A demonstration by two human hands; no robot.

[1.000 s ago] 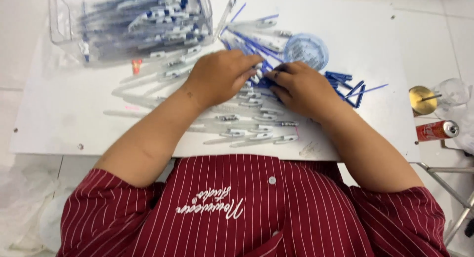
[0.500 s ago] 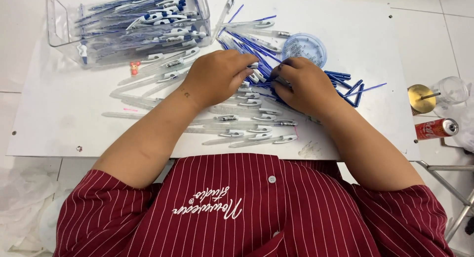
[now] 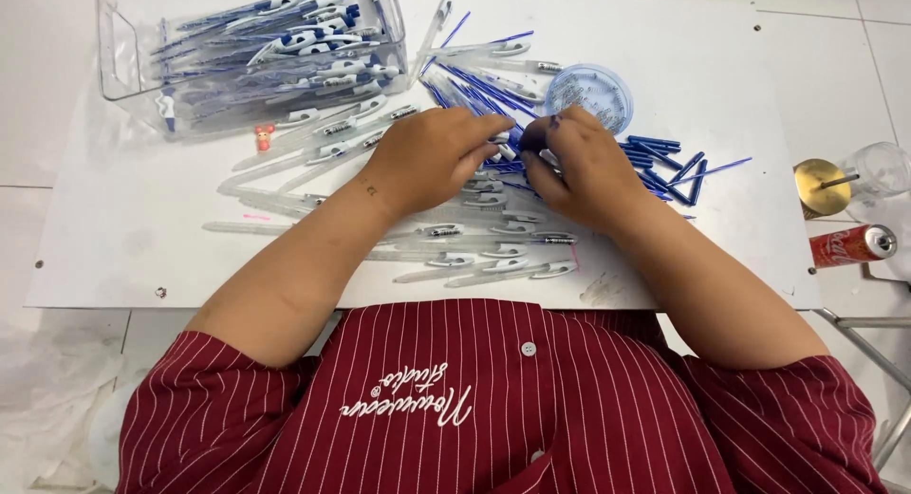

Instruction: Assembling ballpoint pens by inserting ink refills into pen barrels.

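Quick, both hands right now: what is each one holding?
Left hand: fingers curled shut on a pen part at the middle of the table.
Right hand: pinched shut on the same pen part.

Whatever small part sits pinched between the left hand [image 3: 446, 157] and right hand [image 3: 579, 167] is hidden by fingers, and the clear plastic bin [image 3: 114, 72] is cut off at the top edge.

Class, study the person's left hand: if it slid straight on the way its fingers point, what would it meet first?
Most likely the right hand: the left hand points at it, fingertips almost touching over the pen parts. Depth is hard to judge.
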